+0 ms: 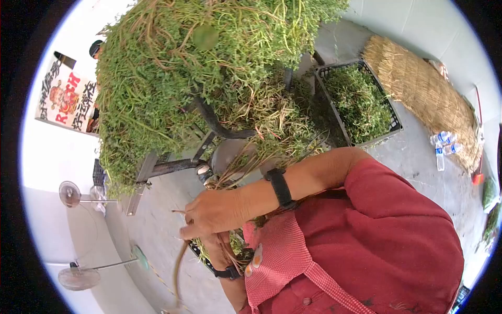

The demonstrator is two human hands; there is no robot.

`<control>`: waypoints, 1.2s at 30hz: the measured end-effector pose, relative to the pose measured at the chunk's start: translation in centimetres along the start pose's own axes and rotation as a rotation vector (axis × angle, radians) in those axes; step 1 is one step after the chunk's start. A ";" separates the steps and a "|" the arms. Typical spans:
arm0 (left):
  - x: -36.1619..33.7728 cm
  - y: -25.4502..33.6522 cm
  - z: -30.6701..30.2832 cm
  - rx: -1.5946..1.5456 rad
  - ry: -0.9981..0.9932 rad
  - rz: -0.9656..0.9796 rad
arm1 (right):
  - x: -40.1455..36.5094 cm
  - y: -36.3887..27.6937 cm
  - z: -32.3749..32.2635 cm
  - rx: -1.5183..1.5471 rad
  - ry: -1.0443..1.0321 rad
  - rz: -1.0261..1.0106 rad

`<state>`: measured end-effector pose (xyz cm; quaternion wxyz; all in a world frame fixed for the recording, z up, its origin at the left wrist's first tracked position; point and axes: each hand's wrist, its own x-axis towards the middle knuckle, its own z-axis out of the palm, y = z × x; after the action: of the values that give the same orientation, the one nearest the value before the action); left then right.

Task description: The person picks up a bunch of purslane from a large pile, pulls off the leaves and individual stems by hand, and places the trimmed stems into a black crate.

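**Gripping stems beside the heap**

Closing tight, the right hand clamps a bunch of brownish stems just below the heap of green herbs. The left hand sits directly under the right one, farther from the heap and partly hidden by it, with its fingers curled round the lower end of the same stems. A thin strand trails down from the hands, away from the heap. Both wrists wear a black band, and a red sleeve and checked apron fill the space beside them.

The heap lies on a dark frame and spills over its edges. Right of the heap stands a black crate filled with more greens. Beyond the crate, farther from the heap, lies a straw roll, with water bottles beside it. Left of the heap hangs a poster; two fans stand below and left of the heap.
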<state>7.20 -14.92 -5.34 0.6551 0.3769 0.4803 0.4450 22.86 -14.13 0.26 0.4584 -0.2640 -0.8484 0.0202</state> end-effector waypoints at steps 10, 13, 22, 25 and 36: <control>8.4 2.7 -7.2 -0.284 -0.758 0.144 | -5.2 4.1 -8.9 0.069 0.239 0.490; 5.8 5.7 -7.2 -0.274 0.144 0.338 | -17.3 9.3 -12.5 -0.234 0.025 0.944; 3.8 6.9 -4.4 -0.243 0.179 0.425 | -32.9 10.1 -10.3 0.288 -0.147 1.725; 3.7 7.0 -5.0 -0.191 0.079 0.443 | -36.3 16.9 -10.0 0.449 0.218 1.276; 3.3 7.6 -3.6 -0.207 0.149 0.602 | -6.4 6.7 -11.0 0.343 -0.149 0.807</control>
<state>2.50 -9.14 -0.28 0.4921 0.3998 0.3458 0.6917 37.21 -13.58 -0.13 0.3885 -0.4921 -0.6924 0.3570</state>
